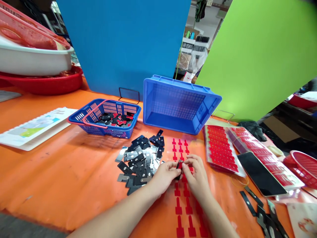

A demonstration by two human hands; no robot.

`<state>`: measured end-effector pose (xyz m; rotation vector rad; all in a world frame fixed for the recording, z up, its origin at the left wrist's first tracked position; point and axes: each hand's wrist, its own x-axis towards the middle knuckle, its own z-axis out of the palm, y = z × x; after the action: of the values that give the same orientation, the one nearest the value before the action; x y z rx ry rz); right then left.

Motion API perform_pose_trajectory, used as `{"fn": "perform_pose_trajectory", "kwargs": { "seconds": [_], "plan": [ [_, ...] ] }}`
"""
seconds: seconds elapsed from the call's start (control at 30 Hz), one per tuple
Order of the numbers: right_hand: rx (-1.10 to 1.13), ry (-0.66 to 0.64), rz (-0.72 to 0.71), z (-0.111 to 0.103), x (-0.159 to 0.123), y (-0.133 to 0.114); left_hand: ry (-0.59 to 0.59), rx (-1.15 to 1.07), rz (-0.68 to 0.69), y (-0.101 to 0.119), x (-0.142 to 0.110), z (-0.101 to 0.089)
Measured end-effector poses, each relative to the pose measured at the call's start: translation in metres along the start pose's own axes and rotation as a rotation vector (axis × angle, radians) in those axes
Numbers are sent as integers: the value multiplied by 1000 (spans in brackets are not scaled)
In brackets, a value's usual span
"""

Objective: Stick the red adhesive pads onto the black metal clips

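Observation:
My left hand [162,178] pinches a small black metal plate [178,175] between thumb and fingers. The fingertips of my right hand [198,177] press together at the same plate, on a red T-shaped sticker [181,164] at its upper end. Under both hands run rows of red T-shaped stickers [180,228] on the orange table cover [74,178]; my hands and right forearm hide some of them. Left of my hands lies a loose pile of black and silver metal plates [141,163].
A blue basket [119,132] holds black plates with red parts. Beside it a blue crate [170,122] lies tipped on its side. To the right are red sticker sheets [220,148], a phone [261,173] and more metal plates [262,215]. A spiral-bound calendar [37,125] lies left.

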<state>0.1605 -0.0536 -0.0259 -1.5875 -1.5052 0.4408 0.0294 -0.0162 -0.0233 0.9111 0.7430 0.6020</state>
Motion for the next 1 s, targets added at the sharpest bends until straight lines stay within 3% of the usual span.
{"fn": "perform_pose_trajectory", "kwargs": {
  "seconds": [0.33, 1.0],
  "plan": [
    [77, -16, 172, 2, 1, 0, 25, 70, -51, -1, -2, 2],
    [47, -24, 180, 4, 0, 1, 28, 60, -32, -2, 0, 2]
  ]
}}
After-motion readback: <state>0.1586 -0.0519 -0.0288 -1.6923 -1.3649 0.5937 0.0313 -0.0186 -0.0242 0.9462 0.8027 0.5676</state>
